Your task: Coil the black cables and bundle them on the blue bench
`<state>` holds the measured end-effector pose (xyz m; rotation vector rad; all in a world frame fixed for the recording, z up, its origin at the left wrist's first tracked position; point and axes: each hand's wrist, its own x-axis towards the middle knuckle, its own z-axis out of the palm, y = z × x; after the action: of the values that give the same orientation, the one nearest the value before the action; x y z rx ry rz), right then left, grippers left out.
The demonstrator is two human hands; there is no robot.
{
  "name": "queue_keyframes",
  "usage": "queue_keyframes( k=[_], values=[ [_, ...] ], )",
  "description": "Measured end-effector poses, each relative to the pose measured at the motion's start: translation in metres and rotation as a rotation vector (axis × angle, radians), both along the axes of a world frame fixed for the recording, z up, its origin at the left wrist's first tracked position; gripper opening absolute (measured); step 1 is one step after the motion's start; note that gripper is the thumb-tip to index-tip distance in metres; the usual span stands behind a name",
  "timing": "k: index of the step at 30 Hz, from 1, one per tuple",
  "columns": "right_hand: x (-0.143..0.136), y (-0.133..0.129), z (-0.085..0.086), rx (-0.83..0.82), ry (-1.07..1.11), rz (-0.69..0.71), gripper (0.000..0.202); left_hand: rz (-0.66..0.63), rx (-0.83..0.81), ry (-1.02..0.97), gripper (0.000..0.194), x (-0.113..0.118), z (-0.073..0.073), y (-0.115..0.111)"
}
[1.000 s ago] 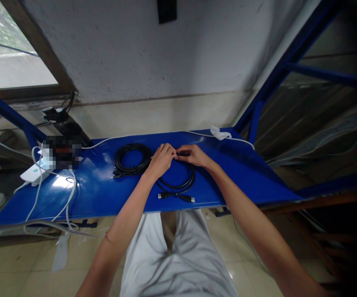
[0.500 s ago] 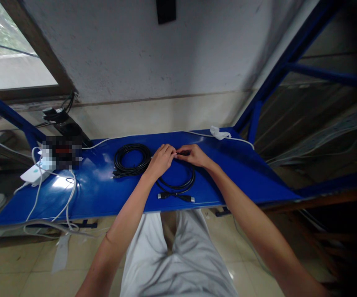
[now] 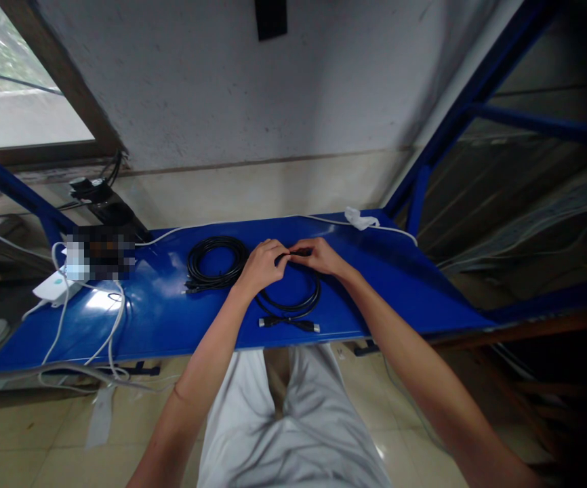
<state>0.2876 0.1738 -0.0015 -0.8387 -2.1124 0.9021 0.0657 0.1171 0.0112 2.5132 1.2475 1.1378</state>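
A short black cable [image 3: 293, 308] lies coiled at the front of the blue table, its two silver-tipped plugs [image 3: 304, 326] crossed at the near edge. Over the far side of this coil, my left hand [image 3: 266, 264] is closed, thumb and fingertips pinching the loop. My right hand [image 3: 318, 256] meets it from the right, its thumb and forefinger closed on the same stretch of cable. The fingertips touch and cover whatever small part lies between them. To the left of my left hand rests a thicker coil of black cable [image 3: 217, 264], with its ends at the lower left.
A white power strip [image 3: 59, 285] with white cords sits at the left of the blue table [image 3: 171, 332]. Behind it stands a dark bottle [image 3: 110, 207]. A crumpled white wrapper [image 3: 361, 219] lies at the back right, by a white cord along the wall.
My left hand's fingers have shifted slightly, opening a small gap between thumb and forefinger near the coil. My right hand stays nearly in place.
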Motion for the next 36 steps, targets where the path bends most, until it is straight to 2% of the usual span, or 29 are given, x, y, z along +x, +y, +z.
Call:
queue_keyframes(
  k=[3,11,20,27,29,31,34,36],
  values=[
    [0.0,-0.001,0.002,0.003,-0.017,0.006,0.04,-0.014,-0.014,-0.016,0.017,-0.001,0.0,0.001],
    [-0.001,0.001,0.001,0.072,-0.042,0.008,0.043,0.005,-0.096,-0.047,0.014,-0.001,0.001,0.004],
    [-0.001,0.001,-0.001,0.15,-0.105,0.03,0.041,0.1,-0.167,-0.072,0.009,0.003,0.002,0.001],
    [-0.001,-0.002,0.003,0.181,-0.189,0.041,0.035,0.046,-0.175,-0.024,0.014,0.0,0.003,0.0],
    [-0.001,-0.002,0.003,0.194,-0.191,0.032,0.033,0.02,-0.152,0.018,0.018,-0.002,0.008,-0.014],
    [0.0,-0.001,0.002,0.209,-0.194,0.025,0.033,0.013,-0.122,0.046,0.023,-0.006,0.014,-0.038],
    [0.0,0.0,0.002,0.216,-0.199,0.032,0.034,-0.065,-0.193,0.06,0.051,-0.011,0.019,-0.086],
    [0.0,0.001,0.002,0.21,-0.195,0.034,0.034,-0.087,-0.229,0.133,0.07,-0.013,0.016,-0.116]
  ],
)
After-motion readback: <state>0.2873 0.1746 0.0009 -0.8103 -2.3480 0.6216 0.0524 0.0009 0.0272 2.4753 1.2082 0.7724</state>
